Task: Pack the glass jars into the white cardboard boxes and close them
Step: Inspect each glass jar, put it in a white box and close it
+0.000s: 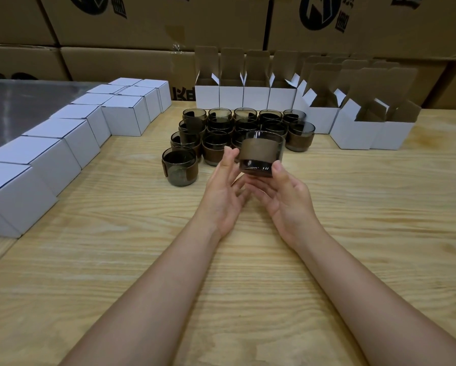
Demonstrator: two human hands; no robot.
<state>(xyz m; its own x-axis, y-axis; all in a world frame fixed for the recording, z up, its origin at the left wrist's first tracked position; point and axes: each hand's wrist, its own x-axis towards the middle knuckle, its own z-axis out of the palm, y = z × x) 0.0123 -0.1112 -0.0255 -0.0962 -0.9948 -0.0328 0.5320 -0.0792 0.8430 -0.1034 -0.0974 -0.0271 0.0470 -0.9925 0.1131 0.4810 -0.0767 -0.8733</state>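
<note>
Upright, glass jar [261,154] sits between right hand [287,204] and left hand [221,198] fingers [228,160].

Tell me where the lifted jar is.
Head view, centre: the lifted jar sits in the right hand, above the table, in front of the jar cluster.

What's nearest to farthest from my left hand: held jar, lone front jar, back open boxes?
1. held jar, just right of the left hand
2. lone front jar, farther left
3. back open boxes, beyond the jar cluster

jar [261,153] ~15 | closed box [124,118] 10 | open box [352,137] 7+
</note>
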